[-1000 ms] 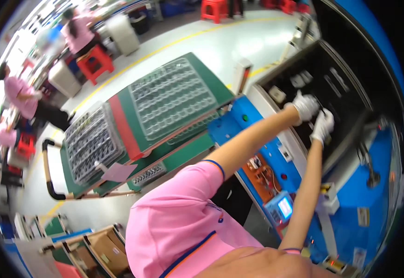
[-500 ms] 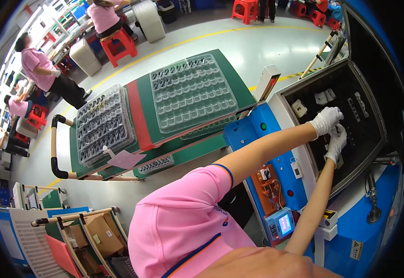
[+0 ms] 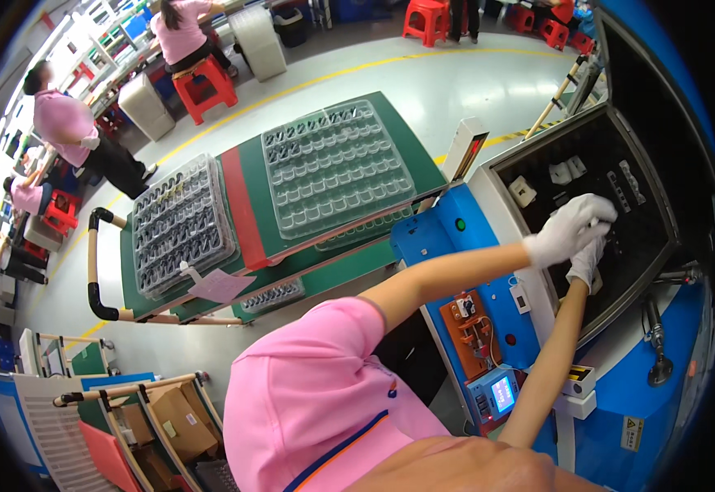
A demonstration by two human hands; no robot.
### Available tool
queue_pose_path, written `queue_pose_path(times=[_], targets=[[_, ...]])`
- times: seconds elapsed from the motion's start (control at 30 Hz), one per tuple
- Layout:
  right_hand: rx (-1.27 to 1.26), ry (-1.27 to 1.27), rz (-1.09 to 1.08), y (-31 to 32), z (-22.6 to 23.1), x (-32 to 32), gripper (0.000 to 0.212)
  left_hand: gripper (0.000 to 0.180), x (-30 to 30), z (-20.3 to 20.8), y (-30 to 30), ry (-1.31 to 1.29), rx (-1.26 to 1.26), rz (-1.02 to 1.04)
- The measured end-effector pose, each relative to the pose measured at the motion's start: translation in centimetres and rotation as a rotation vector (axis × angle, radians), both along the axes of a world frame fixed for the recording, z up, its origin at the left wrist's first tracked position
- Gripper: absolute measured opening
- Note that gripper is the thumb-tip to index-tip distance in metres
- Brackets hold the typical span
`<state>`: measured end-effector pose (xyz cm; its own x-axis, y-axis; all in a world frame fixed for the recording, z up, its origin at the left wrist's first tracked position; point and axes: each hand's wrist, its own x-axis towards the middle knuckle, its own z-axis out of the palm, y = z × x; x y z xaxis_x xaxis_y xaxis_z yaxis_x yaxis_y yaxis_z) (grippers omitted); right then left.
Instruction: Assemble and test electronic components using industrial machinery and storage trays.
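Both my hands wear white gloves and are close together over the open dark-lined box of a machine (image 3: 529,129). My left hand (image 3: 569,231) crosses over from the left, fingers bent and slightly blurred; anything in them is hidden. Just below it, my right hand (image 3: 584,266) reaches up from the lower edge, its fingers mostly covered by the left hand. On the dark lining near them sit a pale block (image 3: 522,192), a pair of white pieces (image 3: 568,170) and two narrow strips with holes (image 3: 620,192).
A green cart (image 3: 406,123) at the left carries clear trays (image 3: 345,217) with dark small parts. Beside the box are a blue panel (image 3: 423,238), an orange fixture (image 3: 468,328) and a lit screen (image 3: 502,394). Several people and red stools (image 3: 206,86) are farther off.
My left hand has moved slightly down and left, turned its back toward view, and now covers more of my right hand. The whole view has shifted slightly.
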<state>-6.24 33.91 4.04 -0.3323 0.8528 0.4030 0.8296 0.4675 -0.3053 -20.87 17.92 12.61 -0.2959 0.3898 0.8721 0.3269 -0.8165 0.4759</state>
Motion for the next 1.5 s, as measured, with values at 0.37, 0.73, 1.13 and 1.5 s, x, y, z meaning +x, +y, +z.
queue_pose_path(times=[0.37,0.73,1.13,1.5], targets=[[0.136,0.043,0.322,-28.7,2.0,1.7,0.027,0.021,-8.0,-11.6,-15.8,0.379,-0.878,0.007],[0.112,-0.054,0.166,-29.7,-3.2,4.2,0.034,0.021,-11.1,-10.7,-15.2,0.435,-0.778,-0.088],[0.104,-0.093,0.615,-35.3,-1.8,6.3,0.051,0.022,-10.9,-6.7,-24.2,0.257,-0.851,-0.089],[0.188,0.117,0.712,-32.4,-3.5,4.8,0.024,0.017,-8.6,-13.6,-30.2,-0.317,-1.053,-0.179]])
